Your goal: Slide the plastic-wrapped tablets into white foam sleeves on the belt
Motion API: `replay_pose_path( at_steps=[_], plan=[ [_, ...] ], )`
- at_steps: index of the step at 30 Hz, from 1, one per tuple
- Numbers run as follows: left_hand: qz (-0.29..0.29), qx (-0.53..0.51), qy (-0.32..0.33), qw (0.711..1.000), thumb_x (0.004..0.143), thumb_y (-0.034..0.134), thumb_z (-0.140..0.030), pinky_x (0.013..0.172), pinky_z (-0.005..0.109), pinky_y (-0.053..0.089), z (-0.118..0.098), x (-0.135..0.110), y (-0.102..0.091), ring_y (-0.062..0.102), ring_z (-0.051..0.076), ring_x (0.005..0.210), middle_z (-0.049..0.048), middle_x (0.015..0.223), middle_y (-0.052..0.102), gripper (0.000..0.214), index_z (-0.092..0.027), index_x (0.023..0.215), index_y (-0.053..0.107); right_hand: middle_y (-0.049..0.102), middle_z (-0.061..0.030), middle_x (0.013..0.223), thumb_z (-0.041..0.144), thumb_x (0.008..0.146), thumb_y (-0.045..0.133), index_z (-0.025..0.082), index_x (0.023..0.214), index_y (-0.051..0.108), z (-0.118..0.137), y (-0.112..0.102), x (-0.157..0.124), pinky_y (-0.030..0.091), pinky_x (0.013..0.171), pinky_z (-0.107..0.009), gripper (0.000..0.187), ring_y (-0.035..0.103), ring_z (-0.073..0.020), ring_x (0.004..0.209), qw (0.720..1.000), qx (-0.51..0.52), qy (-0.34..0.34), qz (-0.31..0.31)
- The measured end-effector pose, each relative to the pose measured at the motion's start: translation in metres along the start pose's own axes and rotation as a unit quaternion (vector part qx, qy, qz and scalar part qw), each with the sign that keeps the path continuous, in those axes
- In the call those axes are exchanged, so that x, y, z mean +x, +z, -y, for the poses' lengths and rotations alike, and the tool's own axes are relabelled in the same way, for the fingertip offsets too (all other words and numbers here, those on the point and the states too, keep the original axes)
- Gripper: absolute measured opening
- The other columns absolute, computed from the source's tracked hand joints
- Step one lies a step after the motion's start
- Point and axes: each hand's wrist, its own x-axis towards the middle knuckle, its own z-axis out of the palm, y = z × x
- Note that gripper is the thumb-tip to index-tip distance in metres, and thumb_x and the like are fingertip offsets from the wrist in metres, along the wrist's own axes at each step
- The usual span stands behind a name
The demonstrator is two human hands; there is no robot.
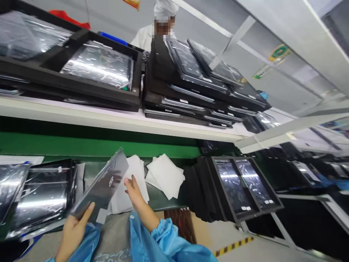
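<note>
My left hand grips the lower left end of a thin, dark grey, glossy panel with a small white logo, its thumb on the upper face. The panel is held tilted above the bench, and a small pale tab hangs at its lower edge. Just right of the panel is my right hand, fingers apart and holding nothing; its reflection shows on the glossy surface. White sheets lie behind the panel and under my right hand. Another loose pile of white sheets rests farther right.
Film-wrapped dark panels lie at the left. Black foam trays with wrapped panels lean at the right. A shelf above carries more stacked trays. Behind it stands a person in a white cap.
</note>
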Motion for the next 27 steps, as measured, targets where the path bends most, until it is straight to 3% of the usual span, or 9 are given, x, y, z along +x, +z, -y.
replay_pose_path(
  at_steps=[2, 6, 10, 12, 14, 17, 19, 23, 27],
  plan=[
    [0.076, 0.131, 0.177, 0.972, 0.077, 0.069, -0.03, 0.117, 0.043, 0.035, -0.004, -0.001, 0.019, 0.054, 0.032, 0.127, 0.0014, 0.128, 0.067, 0.048, -0.028, 0.124, 0.067, 0.053, -0.0131, 0.141, 0.06, 0.061, 0.081, 0.026, 0.136, 0.048, 0.008, -0.006, -0.024, 0.054, 0.08, -0.038, 0.089, 0.062, -0.0252, 0.111, 0.999, 0.033, -0.011, 0.04],
    [0.238, 0.34, 0.484, 0.77, 0.077, 0.049, -0.002, 0.116, 0.04, 0.036, -0.009, 0.003, 0.085, 0.045, 0.028, 0.136, -0.0009, 0.149, 0.048, 0.07, -0.035, 0.139, 0.054, 0.069, -0.0081, 0.119, 0.05, 0.071, 0.076, 0.025, 0.13, 0.056, 0.041, -0.027, -0.04, 0.053, 0.083, -0.037, 0.067, 0.067, -0.0238, 0.099, 0.983, 0.145, -0.108, 0.006],
    [0.322, 0.465, 0.57, 0.597, 0.081, 0.049, -0.002, 0.112, 0.05, 0.038, -0.002, 0.0, 0.143, 0.035, 0.032, 0.142, 0.009, 0.156, 0.036, 0.075, -0.032, 0.149, 0.037, 0.075, -0.0052, 0.092, 0.029, 0.061, 0.081, 0.018, 0.104, 0.069, 0.073, -0.102, -0.007, 0.051, 0.087, -0.037, 0.046, 0.068, -0.0254, 0.09, 0.978, 0.13, -0.152, -0.056],
    [0.377, 0.46, 0.573, 0.563, 0.086, 0.051, -0.011, 0.115, 0.051, 0.032, 0.011, 0.005, 0.147, 0.033, 0.027, 0.143, 0.0079, 0.157, 0.036, 0.072, -0.029, 0.152, 0.029, 0.075, -0.006, 0.089, 0.031, 0.058, 0.083, 0.018, 0.102, 0.07, 0.083, -0.155, 0.016, 0.051, 0.085, -0.04, 0.047, 0.068, -0.0276, 0.089, 0.988, 0.083, -0.126, -0.031],
    [0.351, 0.447, 0.539, 0.622, 0.092, 0.046, -0.021, 0.116, 0.049, 0.031, 0.031, 0.023, 0.135, 0.037, 0.025, 0.141, 0.0091, 0.153, 0.043, 0.059, -0.023, 0.15, 0.034, 0.075, -0.0059, 0.088, 0.033, 0.056, 0.084, 0.019, 0.102, 0.071, 0.089, -0.205, 0.037, 0.051, 0.084, -0.039, 0.049, 0.068, -0.0282, 0.09, 0.993, 0.035, -0.11, -0.036],
    [0.174, 0.422, 0.403, 0.793, 0.093, 0.042, -0.037, 0.109, 0.05, 0.04, 0.06, 0.068, 0.1, 0.051, 0.032, 0.126, 0.0224, 0.132, 0.058, 0.049, -0.006, 0.13, 0.051, 0.075, -0.006, 0.088, 0.038, 0.056, 0.084, 0.02, 0.101, 0.071, 0.095, -0.261, 0.062, 0.052, 0.082, -0.039, 0.051, 0.069, -0.0284, 0.089, 0.997, -0.026, -0.071, -0.035],
    [0.092, 0.396, 0.298, 0.863, 0.087, 0.046, -0.051, 0.105, 0.053, 0.041, 0.075, 0.096, 0.078, 0.052, 0.037, 0.122, 0.0261, 0.123, 0.058, 0.062, -0.002, 0.124, 0.051, 0.075, -0.0066, 0.09, 0.042, 0.056, 0.083, 0.02, 0.101, 0.071, 0.096, -0.282, 0.077, 0.052, 0.08, -0.04, 0.052, 0.069, -0.0288, 0.087, 0.997, -0.063, -0.04, -0.016],
    [0.104, 0.28, 0.079, 0.951, 0.066, 0.06, -0.065, 0.098, 0.053, 0.046, 0.087, 0.115, 0.064, 0.06, 0.039, 0.107, 0.0176, 0.106, 0.065, 0.065, -0.013, 0.105, 0.057, 0.074, -0.0075, 0.086, 0.049, 0.057, 0.079, 0.019, 0.098, 0.072, 0.09, -0.303, 0.104, 0.053, 0.074, -0.039, 0.052, 0.069, -0.029, 0.081, 0.99, -0.144, -0.001, 0.003],
    [0.134, 0.196, -0.02, 0.971, 0.047, 0.072, -0.068, 0.082, 0.046, 0.051, 0.087, 0.106, 0.081, 0.065, 0.032, 0.082, 0.0054, 0.076, 0.067, 0.056, -0.022, 0.075, 0.056, 0.072, -0.0091, 0.075, 0.046, 0.067, 0.065, 0.015, 0.083, 0.071, 0.084, -0.311, 0.129, 0.052, 0.071, -0.037, 0.035, 0.068, -0.0288, 0.078, 0.941, -0.321, -0.047, -0.1]
  ],
)
